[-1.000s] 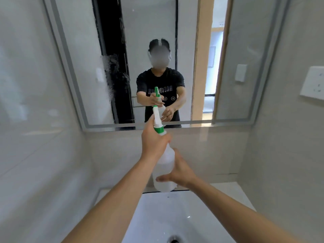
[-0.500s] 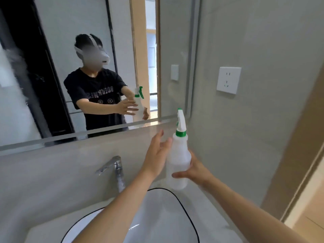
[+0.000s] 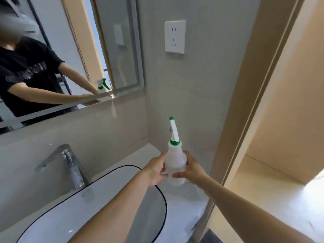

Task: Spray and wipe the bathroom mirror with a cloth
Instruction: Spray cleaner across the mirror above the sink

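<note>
Translucent white plastic forms the body of the spray bottle, which carries a green collar and a white trigger head with a green nozzle tip. The bottle stands upright just beside the basin, past the basin's right rim and near the wall corner. Whether its base already rests on the countertop cannot be told from the head view.

Hand state: the left hand grasps the bottle's left side, thumb to the front. The right hand grasps its right side, fingers wrapped round the lower body. Neither hand is on the trigger.

The mirror hangs above and behind the basin. No cloth is visible.

Probable step: setting the bottle down beside the basin so the hands are free for wiping.

Hazards from this position:

1. Tipping. The bottle is tall and narrow. If both hands let go before the base sits flat, it may topple toward the basin or the wall.
2. Edge fall. The counter right of the basin is narrow. A placement too far from the basin could put the bottle over the edge.
3. Slip. The plastic may be wet, so a loose grip could let it slide.
4. Stray spray. The wall socket sits above the bottle, right of the basin. Any accidental press on the trigger could wet it.
5. Faucet contact is unlikely, as it stands well apart at the basin's rear.
</note>
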Action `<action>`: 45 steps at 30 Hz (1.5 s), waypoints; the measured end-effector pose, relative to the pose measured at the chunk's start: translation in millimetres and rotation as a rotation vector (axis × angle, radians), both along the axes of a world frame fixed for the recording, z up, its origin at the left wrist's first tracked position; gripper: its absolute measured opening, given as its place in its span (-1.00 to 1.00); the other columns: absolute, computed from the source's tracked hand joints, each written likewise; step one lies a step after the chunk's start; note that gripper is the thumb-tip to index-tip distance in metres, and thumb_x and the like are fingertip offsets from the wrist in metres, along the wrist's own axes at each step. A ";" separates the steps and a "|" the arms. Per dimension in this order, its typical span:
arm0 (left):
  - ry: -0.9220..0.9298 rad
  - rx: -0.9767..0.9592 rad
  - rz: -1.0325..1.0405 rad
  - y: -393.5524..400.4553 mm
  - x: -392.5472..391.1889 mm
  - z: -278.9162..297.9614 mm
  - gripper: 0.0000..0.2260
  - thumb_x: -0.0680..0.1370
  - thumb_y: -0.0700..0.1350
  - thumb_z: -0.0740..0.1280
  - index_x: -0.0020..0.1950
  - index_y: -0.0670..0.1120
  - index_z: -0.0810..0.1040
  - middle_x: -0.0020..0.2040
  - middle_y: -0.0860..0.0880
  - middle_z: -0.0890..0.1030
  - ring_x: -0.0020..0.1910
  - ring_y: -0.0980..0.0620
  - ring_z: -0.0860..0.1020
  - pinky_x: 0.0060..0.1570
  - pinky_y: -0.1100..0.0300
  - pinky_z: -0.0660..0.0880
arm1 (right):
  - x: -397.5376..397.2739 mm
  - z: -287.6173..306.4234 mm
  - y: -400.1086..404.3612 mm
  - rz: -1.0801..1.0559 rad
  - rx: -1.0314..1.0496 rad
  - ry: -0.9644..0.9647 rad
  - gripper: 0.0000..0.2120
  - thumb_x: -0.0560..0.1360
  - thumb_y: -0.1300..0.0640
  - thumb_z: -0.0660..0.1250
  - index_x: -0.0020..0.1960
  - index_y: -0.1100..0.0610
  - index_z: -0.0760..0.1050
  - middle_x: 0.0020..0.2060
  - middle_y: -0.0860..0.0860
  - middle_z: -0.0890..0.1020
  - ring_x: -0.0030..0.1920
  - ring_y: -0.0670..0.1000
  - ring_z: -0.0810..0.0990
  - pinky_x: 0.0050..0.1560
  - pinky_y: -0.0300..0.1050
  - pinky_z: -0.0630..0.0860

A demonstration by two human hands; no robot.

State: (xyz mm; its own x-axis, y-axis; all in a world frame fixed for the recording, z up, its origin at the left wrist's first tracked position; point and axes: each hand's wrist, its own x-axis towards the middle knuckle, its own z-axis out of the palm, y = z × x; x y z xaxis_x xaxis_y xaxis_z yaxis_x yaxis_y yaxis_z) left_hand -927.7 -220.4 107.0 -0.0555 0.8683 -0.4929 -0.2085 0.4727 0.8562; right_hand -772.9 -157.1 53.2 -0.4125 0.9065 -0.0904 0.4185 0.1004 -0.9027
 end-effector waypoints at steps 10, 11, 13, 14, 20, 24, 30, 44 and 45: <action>-0.039 -0.133 -0.004 13.5 35.0 -63.8 -0.77 0.71 -0.05 0.11 0.27 -0.09 0.46 0.27 -0.09 0.53 0.31 -0.09 0.48 0.40 -0.08 0.38 | 33.8 -69.3 2.1 0.013 -0.123 -0.071 -0.17 0.22 0.13 0.63 0.37 -0.06 0.30 0.18 0.00 0.56 0.22 0.09 0.52 0.28 0.14 0.49; -0.051 -0.147 0.013 14.6 37.6 -70.4 -0.75 0.70 -0.08 0.12 0.31 -0.13 0.46 0.24 -0.10 0.54 0.26 -0.09 0.50 0.34 -0.05 0.41 | 36.1 -74.4 2.2 0.023 -0.137 -0.072 -0.17 0.23 0.14 0.62 0.39 -0.05 0.28 0.19 0.02 0.55 0.23 0.10 0.51 0.28 0.14 0.49; -0.069 -0.168 0.050 18.6 41.5 -84.4 -0.69 0.69 -0.14 0.13 0.40 -0.19 0.44 0.27 -0.15 0.54 0.22 -0.11 0.51 0.27 -0.02 0.44 | 40.2 -85.4 2.9 0.035 -0.162 -0.072 -0.19 0.28 0.20 0.60 0.40 -0.01 0.26 0.20 0.06 0.52 0.24 0.13 0.49 0.29 0.13 0.49; -0.072 -0.178 0.072 20.6 42.7 -91.7 -0.67 0.68 -0.16 0.14 0.43 -0.20 0.42 0.33 -0.16 0.52 0.26 -0.13 0.50 0.29 -0.03 0.44 | 41.5 -90.5 3.6 0.042 -0.172 -0.067 -0.20 0.30 0.23 0.58 0.41 0.01 0.25 0.21 0.08 0.51 0.25 0.14 0.49 0.29 0.14 0.48; -0.080 -0.223 0.181 28.8 45.3 -121.9 -0.66 0.65 -0.24 0.15 0.42 -0.14 0.45 0.38 -0.16 0.52 0.36 -0.16 0.47 0.33 -0.06 0.44 | 42.1 -114.6 10.5 0.077 -0.223 -0.050 -0.21 0.26 0.17 0.56 0.38 -0.01 0.24 0.21 0.12 0.50 0.26 0.18 0.48 0.29 0.17 0.49; -0.095 -0.274 0.247 23.9 46.1 -128.6 -0.63 0.60 -0.33 0.15 0.39 -0.20 0.49 0.37 -0.22 0.51 0.39 -0.21 0.45 0.40 -0.12 0.40 | 42.7 -133.8 16.1 0.139 -0.249 -0.093 -0.11 0.17 -0.04 0.56 0.40 -0.09 0.23 0.19 0.05 0.53 0.23 0.12 0.52 0.27 0.16 0.51; -0.151 -0.275 0.366 15.8 51.7 -126.0 -0.63 0.57 -0.37 0.15 0.31 -0.17 0.56 0.29 -0.18 0.58 0.28 -0.15 0.53 0.36 -0.07 0.45 | 47.4 -131.0 22.0 0.227 -0.291 -0.062 -0.21 0.25 0.19 0.44 0.43 -0.05 0.26 0.22 0.02 0.51 0.27 0.07 0.50 0.30 0.10 0.50; 0.001 -0.194 0.535 5.7 47.6 -78.0 -0.85 0.64 -0.16 0.24 -0.04 -0.15 0.56 -0.16 -0.09 0.50 -0.21 -0.01 0.46 -0.10 0.21 0.44 | 32.2 -81.8 38.1 -0.087 -0.340 0.241 -0.68 0.68 0.16 0.14 0.37 -0.06 0.44 0.28 -0.02 0.54 0.31 -0.01 0.50 0.44 0.03 0.36; 0.015 -0.182 0.556 7.0 43.0 -70.8 -0.82 0.64 -0.11 0.24 0.12 -0.17 0.57 -0.02 -0.11 0.54 -0.05 -0.05 0.52 0.08 0.16 0.46 | 27.4 -72.9 41.7 -0.085 -0.339 0.272 -0.68 0.68 0.18 0.12 0.36 -0.07 0.44 0.31 -0.02 0.52 0.33 -0.01 0.48 0.46 0.04 0.34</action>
